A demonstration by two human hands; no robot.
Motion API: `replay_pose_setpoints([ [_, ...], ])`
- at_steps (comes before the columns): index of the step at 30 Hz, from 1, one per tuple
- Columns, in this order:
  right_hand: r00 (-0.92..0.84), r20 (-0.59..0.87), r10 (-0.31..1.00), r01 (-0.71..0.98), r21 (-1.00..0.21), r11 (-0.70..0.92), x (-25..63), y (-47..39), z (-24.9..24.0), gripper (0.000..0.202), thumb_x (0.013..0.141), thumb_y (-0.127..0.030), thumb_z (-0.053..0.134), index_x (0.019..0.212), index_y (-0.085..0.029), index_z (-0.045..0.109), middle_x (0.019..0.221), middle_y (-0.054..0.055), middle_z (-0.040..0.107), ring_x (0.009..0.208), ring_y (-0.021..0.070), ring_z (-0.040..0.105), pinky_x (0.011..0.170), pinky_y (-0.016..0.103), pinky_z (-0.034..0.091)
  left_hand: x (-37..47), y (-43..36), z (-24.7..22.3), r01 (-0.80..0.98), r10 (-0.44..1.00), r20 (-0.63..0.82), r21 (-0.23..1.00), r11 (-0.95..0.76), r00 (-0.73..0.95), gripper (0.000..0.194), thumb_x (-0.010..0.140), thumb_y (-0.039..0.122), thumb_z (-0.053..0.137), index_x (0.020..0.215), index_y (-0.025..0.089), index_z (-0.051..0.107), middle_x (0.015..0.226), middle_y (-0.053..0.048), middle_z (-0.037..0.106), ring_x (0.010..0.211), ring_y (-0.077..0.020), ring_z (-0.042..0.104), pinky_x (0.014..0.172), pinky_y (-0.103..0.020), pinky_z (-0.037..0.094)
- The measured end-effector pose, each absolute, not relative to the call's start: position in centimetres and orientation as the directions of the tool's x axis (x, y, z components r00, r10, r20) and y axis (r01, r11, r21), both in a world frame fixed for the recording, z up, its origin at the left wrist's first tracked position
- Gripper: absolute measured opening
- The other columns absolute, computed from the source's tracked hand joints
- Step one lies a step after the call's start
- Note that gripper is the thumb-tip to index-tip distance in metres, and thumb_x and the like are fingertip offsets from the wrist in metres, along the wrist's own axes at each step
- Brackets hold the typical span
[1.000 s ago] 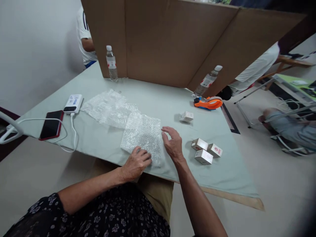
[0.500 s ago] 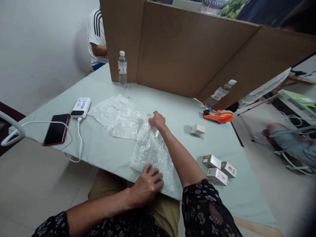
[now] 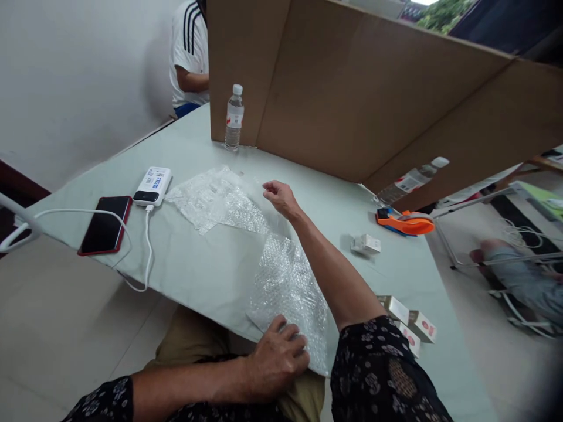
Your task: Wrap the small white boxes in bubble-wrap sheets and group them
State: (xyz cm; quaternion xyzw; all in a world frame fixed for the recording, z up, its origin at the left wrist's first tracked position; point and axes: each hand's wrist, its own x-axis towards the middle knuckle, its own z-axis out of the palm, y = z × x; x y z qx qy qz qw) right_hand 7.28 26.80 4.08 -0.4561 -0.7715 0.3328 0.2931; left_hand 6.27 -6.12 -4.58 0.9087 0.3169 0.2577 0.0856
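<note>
A sheet of bubble wrap (image 3: 288, 281) lies on the table in front of me, its near end reaching the table edge. My left hand (image 3: 277, 360) is closed on that near edge, fingers curled over the plastic. Beyond the sheet's far end, my right hand (image 3: 281, 198) hovers with fingers loosely bent and apart, nothing visible in them. More bubble wrap (image 3: 215, 196) lies crumpled and overlapping to the left of my right hand.
A white power bank (image 3: 153, 184) is cabled beside a red-cased phone (image 3: 106, 225). One water bottle (image 3: 234, 120) stands by the cardboard partition (image 3: 325, 88); another bottle (image 3: 413, 180) leans. An orange tape dispenser (image 3: 407, 223), a small box (image 3: 367, 244) and several boxes (image 3: 422, 326) sit right.
The near bubble wrap sheet has slid toward me, away from the other pieces, along with my left hand. My right hand has come off the sheet. The view has shifted slightly.
</note>
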Motion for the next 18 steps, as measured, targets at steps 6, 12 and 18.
replay_pose_setpoints([
  [6, -0.649, 0.040, 0.760, 0.345, -0.874, 0.341, 6.0, 27.2, 6.0, 0.016, 0.076, -0.018, 0.059, 0.088, -0.014, 0.069, 0.079, 0.000, 0.065, 0.071, 0.0117, 0.052, 0.071, 0.027, 0.043, 6.3, -5.9, -3.3, 0.507, 0.621, 0.379, 0.364, -0.782, 0.686, 0.017, 0.090, 0.032, 0.062, 0.099, 0.019, 0.063, 0.111, -0.010, 0.066, 0.100, -0.0237, 0.056, 0.091, -0.045, 0.042],
  [12, -0.573, -0.030, 0.819, 0.487, -0.816, 0.310, 7.0, 28.0, 7.3, 0.010, 0.076, -0.010, 0.057, 0.082, -0.014, 0.063, 0.069, 0.000, 0.060, 0.065, 0.0123, 0.056, 0.062, 0.026, 0.039, 1.5, -2.6, 0.1, 0.512, 0.685, 0.576, 0.464, -0.723, 0.446, 0.036, 0.092, 0.042, 0.056, 0.118, 0.018, 0.060, 0.126, -0.013, 0.064, 0.117, -0.0264, 0.056, 0.105, -0.050, 0.042],
  [18, -0.672, 0.011, 0.740, 0.433, -0.805, 0.406, 8.6, 26.3, 8.8, 0.006, 0.078, -0.016, 0.061, 0.081, -0.015, 0.065, 0.072, 0.000, 0.061, 0.064, 0.0099, 0.049, 0.059, 0.024, 0.036, -9.0, 9.6, 0.8, 0.722, 0.844, 0.470, 0.674, -0.154, -0.259, 0.063, 0.081, 0.022, 0.062, 0.141, 0.016, 0.043, 0.141, -0.017, 0.052, 0.135, -0.0330, 0.045, 0.115, -0.054, 0.035],
])
